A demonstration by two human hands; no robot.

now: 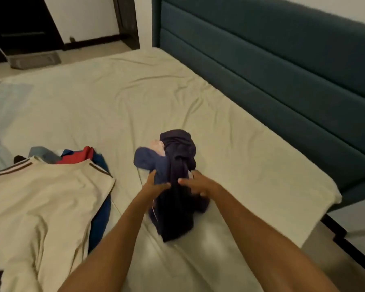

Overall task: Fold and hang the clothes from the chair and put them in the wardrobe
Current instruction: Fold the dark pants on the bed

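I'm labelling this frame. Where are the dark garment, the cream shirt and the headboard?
dark garment [178,157]: head view, on its bunched upper part.
cream shirt [44,199]: head view, on its flat middle.
headboard [282,66]: head view, on a padded teal panel.

no readable text, label or number shows anywhere.

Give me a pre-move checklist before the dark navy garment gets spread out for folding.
1. Left hand grips the dark navy garment: ok.
2. Right hand on the same garment: ok, though how firmly it holds, cannot tell.
3. Garment flat: not ok, it is bunched.
4. Free room on the bed sheet toward the teal headboard: ok.
5. Cream garment on the clothes pile lies apart from it: ok.
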